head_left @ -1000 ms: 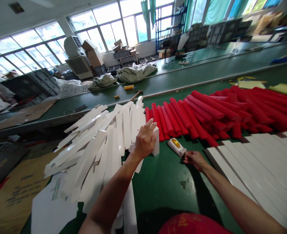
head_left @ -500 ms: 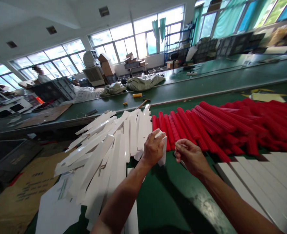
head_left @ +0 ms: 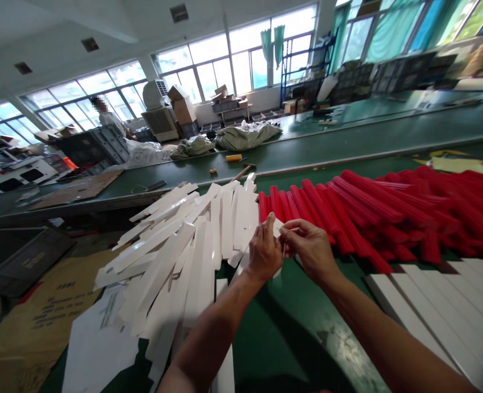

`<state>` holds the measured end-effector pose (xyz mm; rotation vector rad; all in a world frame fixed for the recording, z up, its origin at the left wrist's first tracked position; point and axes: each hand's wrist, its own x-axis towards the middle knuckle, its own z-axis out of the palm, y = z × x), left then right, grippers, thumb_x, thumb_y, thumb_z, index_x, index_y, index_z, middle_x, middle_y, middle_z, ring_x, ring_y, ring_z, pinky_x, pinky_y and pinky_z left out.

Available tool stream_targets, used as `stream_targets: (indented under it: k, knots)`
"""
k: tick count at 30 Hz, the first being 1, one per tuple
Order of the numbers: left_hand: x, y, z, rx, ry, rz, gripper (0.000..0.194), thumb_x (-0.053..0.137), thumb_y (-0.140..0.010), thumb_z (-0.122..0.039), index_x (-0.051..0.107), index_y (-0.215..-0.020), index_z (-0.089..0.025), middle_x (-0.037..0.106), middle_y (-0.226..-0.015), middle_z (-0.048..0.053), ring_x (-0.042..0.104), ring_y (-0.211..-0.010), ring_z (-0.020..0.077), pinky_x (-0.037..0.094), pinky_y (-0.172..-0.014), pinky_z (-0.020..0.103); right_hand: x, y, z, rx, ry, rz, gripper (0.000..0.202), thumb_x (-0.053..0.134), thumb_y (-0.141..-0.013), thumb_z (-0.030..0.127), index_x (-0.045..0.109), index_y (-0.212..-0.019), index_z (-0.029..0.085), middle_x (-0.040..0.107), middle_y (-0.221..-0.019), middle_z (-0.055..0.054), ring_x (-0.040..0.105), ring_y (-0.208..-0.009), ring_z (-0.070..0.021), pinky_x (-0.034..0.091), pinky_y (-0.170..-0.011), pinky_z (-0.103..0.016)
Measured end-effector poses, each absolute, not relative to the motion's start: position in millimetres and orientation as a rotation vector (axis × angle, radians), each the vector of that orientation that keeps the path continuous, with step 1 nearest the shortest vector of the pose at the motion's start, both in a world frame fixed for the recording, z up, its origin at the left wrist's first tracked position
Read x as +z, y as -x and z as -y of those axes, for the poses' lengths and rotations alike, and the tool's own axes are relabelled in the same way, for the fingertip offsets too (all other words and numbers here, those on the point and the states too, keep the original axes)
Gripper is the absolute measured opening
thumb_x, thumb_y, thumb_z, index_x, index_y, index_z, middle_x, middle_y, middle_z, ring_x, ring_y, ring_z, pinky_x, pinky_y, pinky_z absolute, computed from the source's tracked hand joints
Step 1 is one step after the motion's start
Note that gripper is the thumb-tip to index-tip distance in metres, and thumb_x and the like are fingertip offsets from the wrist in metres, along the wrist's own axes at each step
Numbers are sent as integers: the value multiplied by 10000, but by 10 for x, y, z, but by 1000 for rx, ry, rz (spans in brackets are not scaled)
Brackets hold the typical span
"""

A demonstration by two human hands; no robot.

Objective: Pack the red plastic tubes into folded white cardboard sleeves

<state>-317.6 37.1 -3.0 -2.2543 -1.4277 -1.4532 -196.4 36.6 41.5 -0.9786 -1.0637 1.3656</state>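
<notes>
1. Left hand (head_left: pixel 266 251): grip clamped on a white box (head_left: pixel 278 225). The hold matches the frame half a second ago.
2. Right hand (head_left: pixel 309 245): thumb and fingers gathered at the box's edge. Whether this grip is clamped on anything cannot be told. A second ago the hand is at the tape dispenser; half a second ago it is raised, apart from the box; now the two hands meet there.
3. Box: located between the hands, over the near part of the green desk (head_left: pixel 307 327). Plain white, smooth, pale corner exposed. Most of it is covered by fingers, so its full shape and contact with the desk cannot be confirmed.
4. Left of the hands: white cardboard pieces (head_left: pixel 176 262), long, glossy, loosely overlapped.
5. Beyond and to the right: red ribbed tubes (head_left: pixel 360 213), heaped.
6. Near right: long white boxes (head_left: pixel 438 305), laid side by side.
7. Background: a person (head_left: pixel 108 117), farther right along the grey crates (head_left: pixel 98 143) than half a second ago.
</notes>
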Motion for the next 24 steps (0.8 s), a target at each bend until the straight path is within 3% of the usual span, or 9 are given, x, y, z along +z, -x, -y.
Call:
stream_targets:
  k: [3,6,8,11,14,17,21,24]
  knots:
    - [-36,3197,-368,-1460,2272,1422,628,451,-917,-164,190,-1488,-156,536,-1347,179,530,-1256,264,473,-1051,429,513,1948,-436,1480,1103,979,444,806,-617,289,555,-962,166,603,-530,34,524,-390,-122,443,-335,-216]
    - [-18,3264,-354,-1439,2341,1380,642,463,-910,-169,189,-1491,-178,508,-1364,168,497,-1284,257,463,-1061,425,577,1926,-534,1754,1173,861,275,784,-590,189,555,-733,138,602,-545,-15,516,-409,-95,447,-339,-191]
    - [17,3316,-339,-1395,2413,1357,594,469,-901,-161,280,-1462,-205,463,-1395,156,485,-1290,251,476,-1042,410,585,1918,-574,1877,1157,817,226,770,-581,159,558,-650,123,586,-546,-23,511,-422,-81,453,-354,-178]
    - [92,3380,-331,-1329,2503,1380,513,485,-863,-140,436,-1371,-186,393,-1430,163,503,-1262,253,486,-1020,397,515,1931,-559,1860,1075,836,286,803,-578,222,547,-672,135,590,-576,-12,519,-436,-82,457,-372,-186]
    - [154,3431,-349,-1301,2579,1355,536,496,-805,-123,462,-1340,-129,441,-1376,184,473,-1286,273,438,-1072,436,290,1978,-494,1623,1058,971,435,783,-646,481,487,-775,189,553,-540,31,486,-388,-109,418,-346,-228]
    - [172,3475,-354,-1278,2655,1336,604,506,-759,-121,440,-1359,-111,454,-1365,190,440,-1315,288,400,-1102,464,-113,2033,-442,1216,1241,1218,456,557,-790,657,465,-845,214,473,-514,54,434,-383,-129,377,-363,-254]
    - [169,3477,-303,-1296,2724,1359,638,491,-760,-140,413,-1393,-125,396,-1425,185,389,-1359,299,354,-1128,489,-711,2099,-423,402,1384,1777,434,485,-852,548,500,-1054,164,602,-903,-107,596,-825,-244,511,-702,-371]
    - [189,3459,-275,-1328,2777,1369,606,496,-823,-211,400,-1419,-157,334,-1481,169,346,-1392,308,335,-1139,496,-915,2124,-451,233,1427,1934,413,506,-843,453,457,-1106,138,602,-1010,-168,584,-947,-290,497,-775,-414]
